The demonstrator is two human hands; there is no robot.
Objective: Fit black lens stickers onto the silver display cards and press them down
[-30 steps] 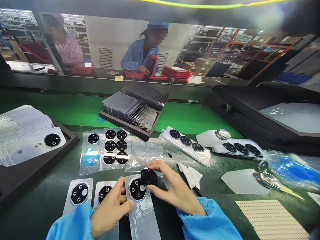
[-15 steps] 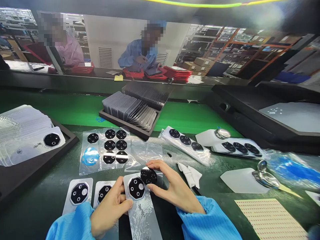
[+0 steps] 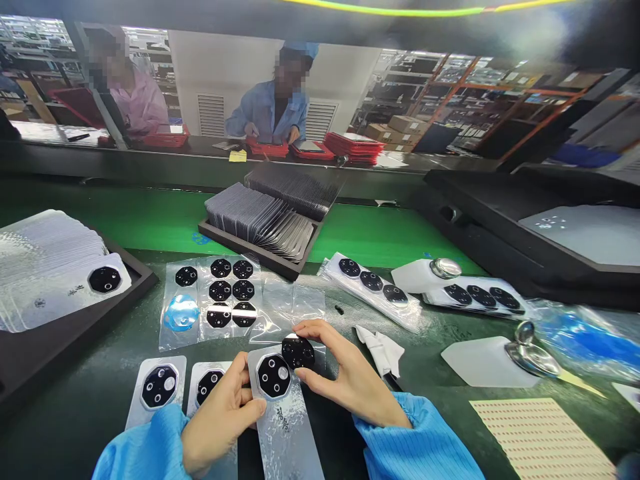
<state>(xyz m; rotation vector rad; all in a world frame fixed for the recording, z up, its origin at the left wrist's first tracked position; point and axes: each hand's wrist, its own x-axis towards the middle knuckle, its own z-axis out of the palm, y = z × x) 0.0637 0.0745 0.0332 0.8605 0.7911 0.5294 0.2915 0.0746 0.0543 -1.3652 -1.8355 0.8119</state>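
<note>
My right hand (image 3: 345, 380) pinches a black octagonal lens cover (image 3: 298, 352) between thumb and fingers, just up and right of the camera opening of a silver phone back panel (image 3: 285, 420). My left hand (image 3: 220, 420) grips that panel by its left edge, thumb on its face. Two more silver panels (image 3: 159, 390) lie flat to the left, partly under my left hand and blue sleeve. A clear sheet with several black lens covers (image 3: 220, 293) lies just beyond.
A dark tray (image 3: 60, 333) of stacked silver panels sits at left, and another tray of grey plates (image 3: 270, 223) lies on the green belt. Lens cover strips (image 3: 373, 283), a white cloth (image 3: 383, 350), metal dispensers (image 3: 533, 357) and a dotted sheet (image 3: 545, 440) lie at right. Two people work across the belt.
My hands and the panel have barely shifted. The person in blue across the belt has lowered the red item to the bench.
</note>
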